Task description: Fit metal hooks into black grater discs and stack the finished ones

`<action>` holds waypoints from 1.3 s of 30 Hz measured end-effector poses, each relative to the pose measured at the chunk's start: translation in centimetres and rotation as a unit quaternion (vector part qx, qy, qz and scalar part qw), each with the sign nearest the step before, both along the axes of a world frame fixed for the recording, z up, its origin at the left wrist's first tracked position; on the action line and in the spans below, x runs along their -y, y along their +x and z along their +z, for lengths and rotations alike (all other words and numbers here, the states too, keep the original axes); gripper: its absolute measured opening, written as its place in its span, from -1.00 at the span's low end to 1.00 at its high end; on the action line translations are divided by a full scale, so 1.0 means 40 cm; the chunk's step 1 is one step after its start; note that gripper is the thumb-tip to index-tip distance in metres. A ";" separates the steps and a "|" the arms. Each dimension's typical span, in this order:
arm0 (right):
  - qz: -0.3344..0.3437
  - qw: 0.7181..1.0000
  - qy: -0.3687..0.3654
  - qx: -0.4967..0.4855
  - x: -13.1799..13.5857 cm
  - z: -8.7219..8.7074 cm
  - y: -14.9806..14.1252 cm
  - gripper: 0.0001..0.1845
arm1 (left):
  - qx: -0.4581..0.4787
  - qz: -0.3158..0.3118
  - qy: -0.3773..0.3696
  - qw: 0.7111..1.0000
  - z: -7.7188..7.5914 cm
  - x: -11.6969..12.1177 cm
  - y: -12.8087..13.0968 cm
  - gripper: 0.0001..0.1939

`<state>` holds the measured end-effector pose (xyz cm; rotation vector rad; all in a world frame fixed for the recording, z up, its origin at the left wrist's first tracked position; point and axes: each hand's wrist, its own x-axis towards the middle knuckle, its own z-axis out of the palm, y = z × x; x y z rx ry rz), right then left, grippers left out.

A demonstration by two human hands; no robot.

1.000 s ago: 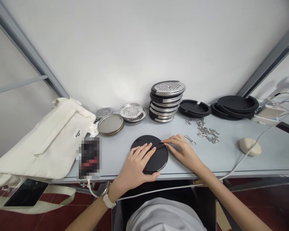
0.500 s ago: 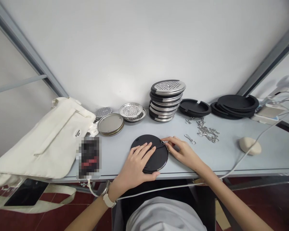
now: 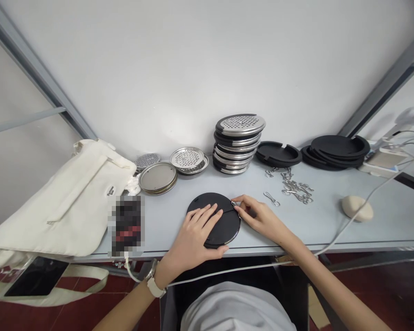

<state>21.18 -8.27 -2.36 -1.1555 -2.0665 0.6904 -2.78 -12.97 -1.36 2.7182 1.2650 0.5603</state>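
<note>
A round black disc (image 3: pixel 227 230) with a straight seam across it lies flat near the table's front edge. My left hand (image 3: pixel 197 230) rests on top of it, fingers spread flat and thumb at the near rim. At the disc's right edge, my right hand (image 3: pixel 257 215) pinches a small metal clip (image 3: pixel 233 203) between thumb and fingertips; the fingers partly hide it. To the right of that hand lies a loose metal clip (image 3: pixel 272 199), with a pile of similar clips (image 3: pixel 297 189) behind it.
Behind the disc stands a tall stack of perforated metal discs with black rims (image 3: pixel 239 142). Black round covers (image 3: pixel 341 149) sit back right, flat metal lids (image 3: pixel 158 177) back left. A white bag (image 3: pixel 65 197), a cream rounded object (image 3: pixel 358 208) and a white cable (image 3: pixel 224 274) are nearby.
The right fingertips have shifted very slightly at the disc's edge, with the clip still between them. The left hand stays on the disc; the view has moved a little.
</note>
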 end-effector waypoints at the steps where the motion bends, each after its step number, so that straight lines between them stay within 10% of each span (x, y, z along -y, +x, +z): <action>1: 0.000 1.000 0.011 0.000 -0.001 -0.001 0.001 -0.73 | 0.001 0.000 0.001 1.000 0.000 0.000 0.000 -0.17; 39: 0.026 0.995 0.091 0.015 -0.004 0.007 -0.003 -0.69 | 0.000 0.001 0.004 1.000 0.000 0.000 0.001 -0.19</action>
